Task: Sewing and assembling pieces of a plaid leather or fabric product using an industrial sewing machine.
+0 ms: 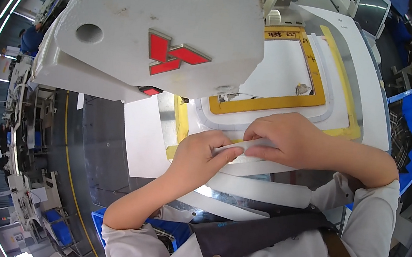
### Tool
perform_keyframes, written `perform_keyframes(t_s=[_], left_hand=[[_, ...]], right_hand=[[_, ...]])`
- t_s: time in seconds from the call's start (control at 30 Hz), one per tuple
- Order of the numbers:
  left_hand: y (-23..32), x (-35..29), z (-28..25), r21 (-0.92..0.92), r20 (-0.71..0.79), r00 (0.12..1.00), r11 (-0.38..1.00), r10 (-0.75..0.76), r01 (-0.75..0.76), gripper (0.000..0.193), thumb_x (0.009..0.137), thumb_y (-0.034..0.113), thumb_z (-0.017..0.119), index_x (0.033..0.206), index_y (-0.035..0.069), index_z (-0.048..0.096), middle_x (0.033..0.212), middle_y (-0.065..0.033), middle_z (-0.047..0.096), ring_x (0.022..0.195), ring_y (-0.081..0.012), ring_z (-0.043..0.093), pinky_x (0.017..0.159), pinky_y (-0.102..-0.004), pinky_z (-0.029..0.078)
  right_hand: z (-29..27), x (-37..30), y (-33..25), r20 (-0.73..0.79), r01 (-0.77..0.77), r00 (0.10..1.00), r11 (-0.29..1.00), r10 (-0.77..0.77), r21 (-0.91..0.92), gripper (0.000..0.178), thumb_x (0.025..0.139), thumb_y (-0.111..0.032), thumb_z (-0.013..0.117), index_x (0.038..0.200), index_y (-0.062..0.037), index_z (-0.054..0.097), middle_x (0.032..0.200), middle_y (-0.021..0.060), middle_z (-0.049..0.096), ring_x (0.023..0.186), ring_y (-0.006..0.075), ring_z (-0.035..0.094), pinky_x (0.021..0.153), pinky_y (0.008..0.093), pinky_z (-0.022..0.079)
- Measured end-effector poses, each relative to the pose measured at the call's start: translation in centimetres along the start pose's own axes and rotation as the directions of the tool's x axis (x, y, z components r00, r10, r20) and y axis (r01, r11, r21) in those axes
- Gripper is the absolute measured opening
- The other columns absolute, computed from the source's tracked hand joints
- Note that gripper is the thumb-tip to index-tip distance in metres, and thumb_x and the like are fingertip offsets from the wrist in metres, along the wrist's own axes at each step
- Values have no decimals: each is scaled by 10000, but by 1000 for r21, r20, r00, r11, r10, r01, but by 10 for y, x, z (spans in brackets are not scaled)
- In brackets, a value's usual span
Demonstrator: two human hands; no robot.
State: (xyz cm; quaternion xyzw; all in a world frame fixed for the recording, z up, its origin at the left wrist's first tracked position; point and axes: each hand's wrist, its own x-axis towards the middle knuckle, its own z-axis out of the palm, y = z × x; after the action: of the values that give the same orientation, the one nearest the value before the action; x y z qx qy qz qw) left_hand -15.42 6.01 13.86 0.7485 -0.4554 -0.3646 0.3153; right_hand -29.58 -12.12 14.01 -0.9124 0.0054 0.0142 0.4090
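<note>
A narrow white strip (245,144), paper or thin fabric, is stretched between my two hands in front of the machine. My left hand (194,157) pinches its left end with thumb and fingers. The right end is gripped by my right hand (288,139), whose fingers curl over it. Just beyond my hands lies a flat yellow frame (271,104) with a white sheet inside it. A small greyish patch (302,89) shows at the frame's inner right corner. Whether the strip is folded is hard to make out.
A large white machine head (121,18) with red marks overhangs the upper left. Yellow tape (345,79) edges the white work surface. More white strips (260,191) lie near my dark apron. A blue bin (411,179) with dark plaid cloth stands right; another blue bin (98,222) stands lower left.
</note>
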Motion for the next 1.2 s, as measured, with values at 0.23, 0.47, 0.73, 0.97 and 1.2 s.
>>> perform_keyframes(t_s=[0.23,0.47,0.73,0.97,1.2], left_hand=[[4,-8,-1,291,30,999,956,-35,25,387,854,400,680,782,22,653,683,-111,583,636,-322,569,594,-374,463],[-12,7,-21,347,-339,908,930,245,-121,329,807,298,744,945,13,656,829,-100,577,792,-244,582,706,-354,476],[-31,71,-14,62,-347,937,998,52,-32,348,799,211,767,1020,-25,639,872,-109,658,807,-216,605,763,-332,480],[-39,45,-35,-100,-432,902,995,-26,-20,245,854,172,690,997,-21,642,913,-130,659,855,-246,602,802,-367,461],[-20,1,-16,581,-220,886,784,408,-217,375,808,128,691,1157,29,595,1214,-151,574,1103,-327,542,909,-420,436]], right_hand=[[-1,4,2,50,-100,993,994,103,-49,230,907,-245,611,891,-20,658,811,138,661,772,323,626,684,380,485],[-33,11,15,143,-286,944,953,298,-99,344,891,-359,644,860,-20,695,815,146,678,760,296,633,709,374,480],[-30,11,13,184,-257,946,963,267,-78,363,865,-389,677,852,-26,694,807,128,682,757,281,644,702,340,488],[-40,47,22,-114,-276,957,960,268,-56,314,833,-334,702,831,-20,702,769,124,689,726,273,654,699,350,508],[-35,63,38,-128,-290,953,947,273,-138,294,816,-331,704,834,-38,710,782,117,695,752,280,665,708,368,519]])
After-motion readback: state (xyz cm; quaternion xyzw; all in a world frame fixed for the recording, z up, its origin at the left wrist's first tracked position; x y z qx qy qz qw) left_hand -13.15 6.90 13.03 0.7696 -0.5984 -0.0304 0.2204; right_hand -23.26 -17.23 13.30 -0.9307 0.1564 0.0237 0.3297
